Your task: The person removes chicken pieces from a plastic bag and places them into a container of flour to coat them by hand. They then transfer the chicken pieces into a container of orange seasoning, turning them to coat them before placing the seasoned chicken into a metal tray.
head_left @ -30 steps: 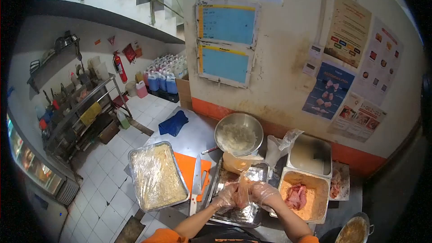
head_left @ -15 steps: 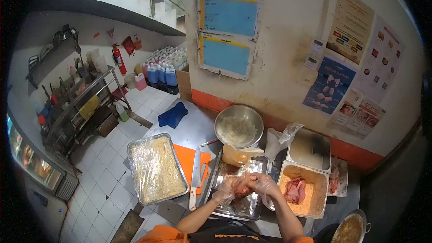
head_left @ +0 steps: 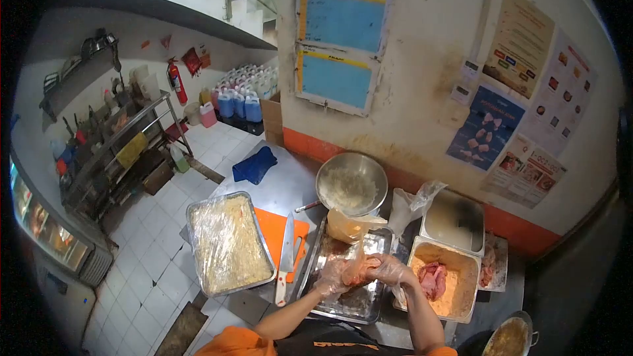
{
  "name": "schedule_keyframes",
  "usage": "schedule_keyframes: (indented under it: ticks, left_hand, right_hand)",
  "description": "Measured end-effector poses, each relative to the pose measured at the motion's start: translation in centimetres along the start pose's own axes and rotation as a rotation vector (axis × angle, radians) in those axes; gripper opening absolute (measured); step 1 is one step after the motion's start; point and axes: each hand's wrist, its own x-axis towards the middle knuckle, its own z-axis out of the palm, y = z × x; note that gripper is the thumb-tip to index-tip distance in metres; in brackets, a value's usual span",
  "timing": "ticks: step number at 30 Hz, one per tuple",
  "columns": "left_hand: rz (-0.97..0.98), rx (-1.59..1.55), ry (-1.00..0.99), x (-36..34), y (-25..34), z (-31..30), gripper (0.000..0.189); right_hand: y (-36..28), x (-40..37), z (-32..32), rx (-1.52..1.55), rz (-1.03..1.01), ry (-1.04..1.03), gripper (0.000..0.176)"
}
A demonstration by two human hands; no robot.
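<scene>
Both my hands wear clear plastic gloves and meet over a shallow metal tray [head_left: 373, 303]. Between them is a piece of raw meat [head_left: 357, 277], partly covered by my fingers and by what looks like clear plastic film. My left hand [head_left: 331, 279] grips its left side, while my right hand [head_left: 390, 269] closes on its upper right. At the tray's far end stands a plastic bag with orange-tan contents [head_left: 345, 229]. Just right of my right hand, a metal pan [head_left: 467, 300] with an orange coating inside holds more raw meat [head_left: 432, 281].
A knife [head_left: 287, 250] lies on an orange cutting board [head_left: 269, 224], beside a film-wrapped tray of pale crumbs [head_left: 231, 244]. Behind are a steel bowl [head_left: 351, 184], a blue cloth [head_left: 254, 166] and a second metal pan [head_left: 453, 221]. A pot [head_left: 511, 337] stands low right.
My fingers have shifted slightly around the meat, and more of its pinkish surface shows between my hands. The camera view has tilted a little; the surrounding items stay put.
</scene>
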Motion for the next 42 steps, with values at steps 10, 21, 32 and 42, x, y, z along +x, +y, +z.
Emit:
schedule_keyframes:
  ticks: [10, 21, 32, 42]
  left_hand:
    - [-0.138, 0.387, -0.237, 3.2, 8.7, -4.8, 0.023]
    - [0.14, -0.195, -0.128, 3.1, 3.3, -2.9, 0.05]
    - [0.337, -0.132, -0.188, 3.1, 6.3, -6.3, 0.068]
    - [0.083, -0.149, -0.142, 2.3, 1.8, 0.3, 0.058]
  right_hand:
    - [-7.1, -4.7, 3.3, -0.138, -0.07, 0.572, 0.045]
    - [-9.0, -5.6, 5.2, -0.095, 0.101, 0.815, 0.039]
    - [-3.9, -5.2, 3.7, 0.483, 0.088, 0.452, 0.04]
    - [-2.3, -4.6, 3.8, 0.674, 0.035, 0.476, 0.028]
